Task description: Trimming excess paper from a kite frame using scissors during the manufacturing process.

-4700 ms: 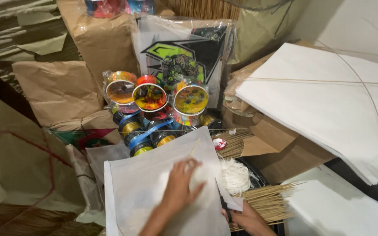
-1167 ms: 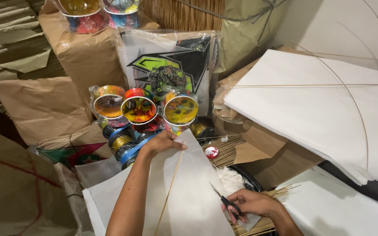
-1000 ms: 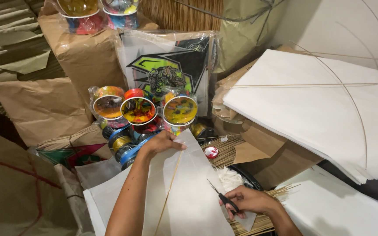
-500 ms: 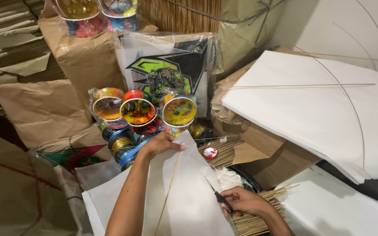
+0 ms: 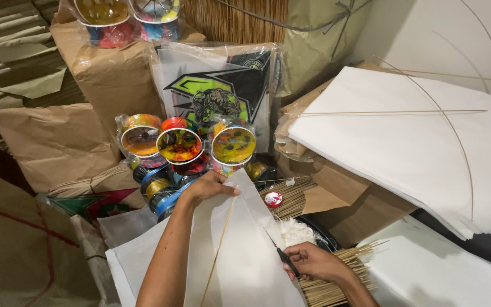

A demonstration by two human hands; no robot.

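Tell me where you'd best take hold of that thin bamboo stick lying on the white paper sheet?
Probably the thin bamboo stick at its upper end, from above with fingertips: it lies flat on the white paper sheet, and the left hand pinches there.

- White kite sheet [image 5: 245, 256]: thin paper, matt, slightly translucent, smooth with soft creases.
- Spine stick [image 5: 218, 250] on it: bare split bamboo, pale, matt.
- Scissors [image 5: 282, 257]: dark blades, dull metal look; handle material can't tell.
- Stick bundle [image 5: 336, 278]: raw bamboo, rough, fibrous.
- Thread spools [image 5: 180, 145]: glossy plastic discs, clear shiny film wrap.
- Finished kite stack [image 5: 404, 148]: matt white paper, thin bent bamboo bows.
- Parcels [image 5: 52, 142]: brown kraft paper, matt, crumpled.
- Printed kite pack [image 5: 217, 91]: glossy clear plastic sleeve.
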